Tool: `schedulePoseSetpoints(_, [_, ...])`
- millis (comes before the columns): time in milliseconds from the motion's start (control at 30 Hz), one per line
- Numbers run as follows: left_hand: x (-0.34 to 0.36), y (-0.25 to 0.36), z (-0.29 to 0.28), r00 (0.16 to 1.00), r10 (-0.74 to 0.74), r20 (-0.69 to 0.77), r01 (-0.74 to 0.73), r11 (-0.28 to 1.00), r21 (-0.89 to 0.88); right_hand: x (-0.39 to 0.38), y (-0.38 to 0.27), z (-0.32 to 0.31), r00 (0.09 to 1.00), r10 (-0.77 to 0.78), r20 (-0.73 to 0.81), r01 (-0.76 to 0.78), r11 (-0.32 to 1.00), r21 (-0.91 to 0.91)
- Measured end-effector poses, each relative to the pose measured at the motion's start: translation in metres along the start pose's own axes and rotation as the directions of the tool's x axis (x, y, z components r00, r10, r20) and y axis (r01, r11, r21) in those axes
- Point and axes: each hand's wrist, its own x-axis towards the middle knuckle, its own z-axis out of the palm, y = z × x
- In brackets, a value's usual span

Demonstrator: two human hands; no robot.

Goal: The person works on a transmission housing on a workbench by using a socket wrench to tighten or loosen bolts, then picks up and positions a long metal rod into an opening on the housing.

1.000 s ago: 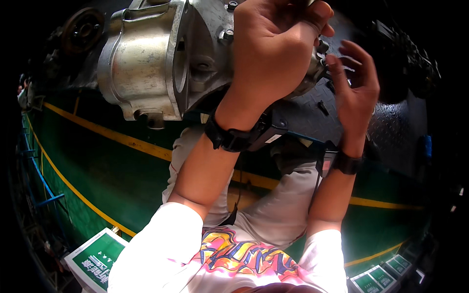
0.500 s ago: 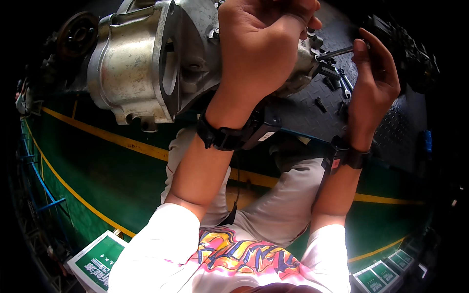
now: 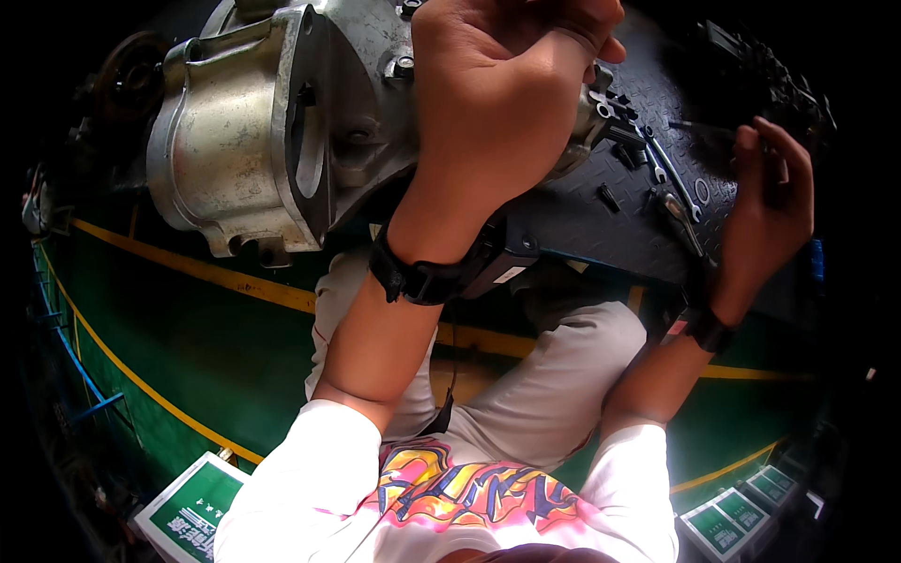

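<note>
A large cast metal housing point(image 3: 230, 127) with a wide open flange lies on a dark ridged table plate. My left hand point(image 3: 507, 89) is over its right part, fingers curled at the top edge of the view; what they grip, if anything, is hidden. Right of the housing, my right hand point(image 3: 774, 202) is raised above the table. A thin metal rod point(image 3: 699, 127), blurred by motion, extends leftward from its pinched fingertips. Bolts point(image 3: 404, 66) sit in the housing beside my left hand.
On the ridged plate point(image 3: 582, 220) lie spanners point(image 3: 674, 174), a black bolt point(image 3: 610, 197), a ring point(image 3: 702, 191) and a slim tool point(image 3: 680, 220). Dark machine parts point(image 3: 770, 75) stand at the far right. A round part point(image 3: 131, 80) is at the far left.
My right hand has moved right and nearer to me, drawing the rod away from the housing. The spanners and slim tool show more fully. My left hand has barely moved.
</note>
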Motion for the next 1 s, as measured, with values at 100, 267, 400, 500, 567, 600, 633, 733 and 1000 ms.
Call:
schedulePoseSetpoints(100, [-0.001, -0.002, 0.000, 1.000, 0.017, 0.008, -0.017, 1.000, 0.003, -0.035, 0.028, -0.027, 0.948, 0.196, 0.249, -0.225, 0.970, 0.092])
schedulePoseSetpoints(267, [-0.002, 0.001, 0.004, 0.999, 0.028, 0.021, -0.027, 0.999, -0.046, -0.081, 0.052, -0.030, 0.760, 0.240, 0.604, -0.421, 0.890, 0.176])
schedulePoseSetpoints(400, [-0.001, -0.001, 0.005, 1.000, -0.017, -0.001, 0.017, 0.999, -0.045, -0.101, 0.059, -0.017, 0.699, 0.132, 0.703, -0.197, 0.980, 0.011])
schedulePoseSetpoints(500, [-0.001, -0.002, 0.006, 1.000, -0.012, 0.001, 0.012, 1.000, -0.016, -0.113, 0.074, -0.014, 0.715, 0.169, 0.678, -0.205, 0.978, -0.028])
schedulePoseSetpoints(567, [-0.002, -0.002, 0.007, 1.000, -0.011, -0.006, 0.011, 1.000, -0.003, -0.115, 0.086, -0.012, 0.706, 0.192, 0.681, -0.176, 0.980, -0.095])
schedulePoseSetpoints(600, [-0.001, -0.001, 0.007, 1.000, -0.014, -0.016, 0.014, 1.000, -0.002, -0.115, 0.090, -0.009, 0.725, 0.242, 0.645, -0.210, 0.969, -0.127])
schedulePoseSetpoints(633, [0.000, -0.001, 0.005, 1.000, -0.016, -0.011, 0.015, 1.000, -0.008, -0.113, 0.091, -0.008, 0.741, 0.290, 0.605, -0.246, 0.956, -0.158])
schedulePoseSetpoints(733, [-0.001, 0.000, 0.002, 1.000, 0.031, 0.001, -0.031, 0.999, -0.027, -0.103, 0.086, -0.010, 0.749, 0.298, 0.591, -0.249, 0.954, -0.165])
schedulePoseSetpoints(1000, [0.002, 0.010, 0.001, 0.998, -0.063, 0.004, 0.063, 0.997, -0.044, -0.024, 0.032, -0.042, 0.476, 0.202, 0.856, -0.450, 0.892, 0.039])
